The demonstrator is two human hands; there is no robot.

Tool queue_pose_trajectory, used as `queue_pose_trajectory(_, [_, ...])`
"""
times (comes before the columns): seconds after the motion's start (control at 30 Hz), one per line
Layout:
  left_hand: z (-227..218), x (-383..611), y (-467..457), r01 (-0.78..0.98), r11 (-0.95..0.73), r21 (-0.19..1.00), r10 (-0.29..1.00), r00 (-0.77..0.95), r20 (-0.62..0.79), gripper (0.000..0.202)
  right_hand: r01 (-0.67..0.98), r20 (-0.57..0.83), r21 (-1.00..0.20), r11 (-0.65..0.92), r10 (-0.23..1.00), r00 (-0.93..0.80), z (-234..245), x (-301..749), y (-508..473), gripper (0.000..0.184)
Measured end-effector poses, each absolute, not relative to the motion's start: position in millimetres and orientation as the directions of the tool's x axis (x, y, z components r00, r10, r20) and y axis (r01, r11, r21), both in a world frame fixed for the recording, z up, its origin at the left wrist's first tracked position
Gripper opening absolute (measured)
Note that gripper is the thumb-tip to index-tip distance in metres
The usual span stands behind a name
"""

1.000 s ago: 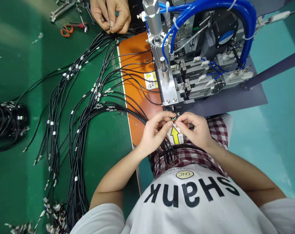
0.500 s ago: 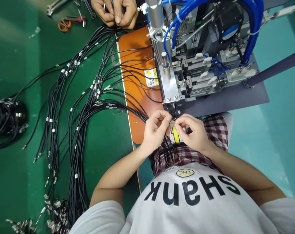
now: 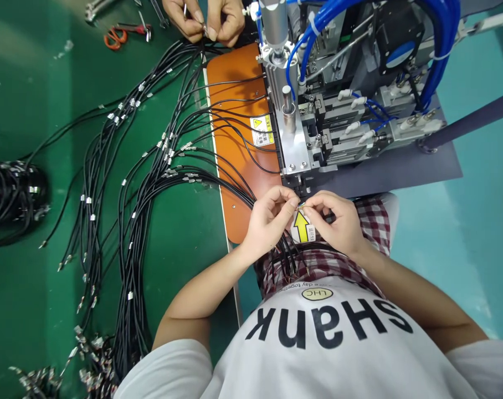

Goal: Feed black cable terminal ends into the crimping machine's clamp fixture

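My left hand (image 3: 272,219) is pinched around the fine coloured wires (image 3: 301,205) at a black cable's end, beside the machine's lower left corner. Facing it, my right hand (image 3: 337,221) pinches the same small wires between thumb and forefinger. Behind my left hand a bundle of black cables (image 3: 230,185) runs in from the table, and several stripped cable ends (image 3: 291,263) hang over my lap. A white label with a yellow arrow (image 3: 303,226) shows just under my fingertips. Which wire each hand grips is too small to make out.
The machine (image 3: 295,144) with cylinders and blue air hoses (image 3: 438,66) stands ahead on an orange plate (image 3: 235,166). Long black cables with white tags (image 3: 131,221) cover the green table (image 3: 176,266). Another person's hands (image 3: 208,19) work at the top, near orange-handled scissors (image 3: 115,39).
The view has shifted slightly, so the machine and table appear a little further right. My hands stay pinched together at the wires, with only small finger movements.
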State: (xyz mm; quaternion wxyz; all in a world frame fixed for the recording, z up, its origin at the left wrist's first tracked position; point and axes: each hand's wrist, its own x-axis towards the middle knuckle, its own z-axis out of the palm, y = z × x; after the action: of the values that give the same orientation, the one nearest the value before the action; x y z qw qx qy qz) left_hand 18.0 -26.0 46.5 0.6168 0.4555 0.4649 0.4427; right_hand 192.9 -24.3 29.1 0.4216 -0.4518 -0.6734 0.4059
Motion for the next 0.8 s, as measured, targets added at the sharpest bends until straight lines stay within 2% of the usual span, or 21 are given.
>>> queue_pose_trajectory(0.13, [48.5,17.8,-25.6,-0.146,0.175,0.974,0.978,0.136,-0.155,0.024,0.247,0.262,-0.917,0.314,0.94,-0.22,27.5,188.4,-25.0,0.008])
queue_pose_trajectory(0.3, [47.9,13.0,-25.8,-0.12,0.199,0.973,0.964,0.205,-0.172,0.024,0.272,0.264,-0.912,0.308,0.946,-0.186,27.1,187.7,-24.9,0.009])
queue_pose_trajectory(0.4, [45.1,11.4,-25.7,-0.137,0.23,0.963,0.961,0.19,-0.203,0.022,0.277,0.277,-0.906,0.32,0.943,-0.186,26.9,187.2,-25.7,0.01])
queue_pose_trajectory(0.57, [43.3,12.5,-24.9,-0.186,0.274,0.944,0.956,0.161,-0.245,0.02,0.267,0.28,-0.907,0.325,0.94,-0.194,26.8,184.0,-26.9,0.012])
queue_pose_trajectory(0.8, [42.3,14.5,-24.8,-0.31,0.261,0.914,0.964,0.133,-0.23,0.015,0.243,0.303,-0.908,0.342,0.935,-0.182,25.7,180.3,-26.8,0.013])
